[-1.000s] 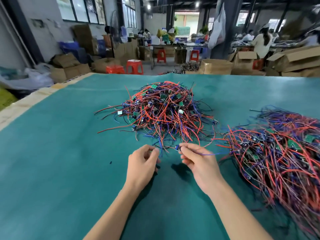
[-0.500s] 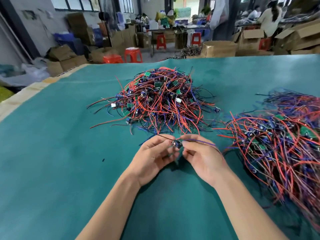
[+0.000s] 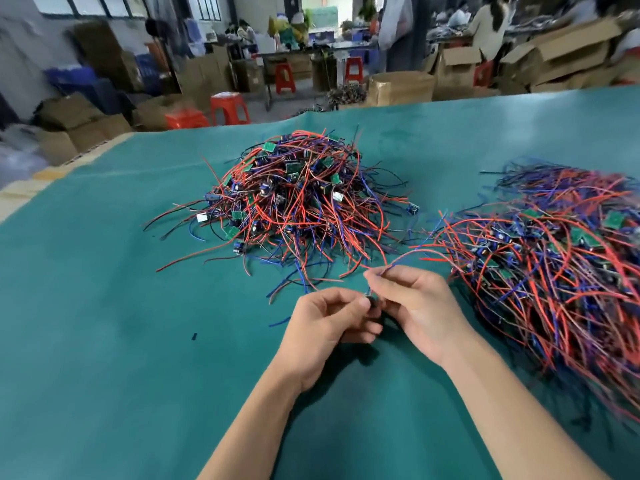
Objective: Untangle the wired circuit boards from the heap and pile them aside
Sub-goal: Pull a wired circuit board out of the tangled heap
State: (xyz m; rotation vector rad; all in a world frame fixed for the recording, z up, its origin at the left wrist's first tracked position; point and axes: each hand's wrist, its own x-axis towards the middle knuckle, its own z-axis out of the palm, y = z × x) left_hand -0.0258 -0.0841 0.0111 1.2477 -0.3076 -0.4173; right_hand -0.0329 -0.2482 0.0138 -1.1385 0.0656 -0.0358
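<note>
- Circuit board [image 3: 372, 301], small and dark, sits between the two hands just above the green table [image 3: 104, 341], in front of the heap; most of it is hidden by fingers.
- Left hand [image 3: 325, 323] has its grip curled, thumb and fingertips pinching the board from the left side.
- Right hand [image 3: 415, 306] touches the board with its lower fingers, while its thumb and forefinger pinch the board's red and blue wires [image 3: 398, 263], which arc up and away to the right.
- Tangled heap [image 3: 298, 202] of red, blue and black wires with small green boards lies on the table beyond the hands, near the middle.
- Sorted pile [image 3: 554, 271] of similar wired boards spreads along the table's right side, its near edge just beside the right hand.
- A tiny dark scrap [image 3: 194, 336] lies on the table left of the hands.
- Red stools [image 3: 230, 109] and cardboard boxes [image 3: 554, 60] stand beyond the table's far edge.
</note>
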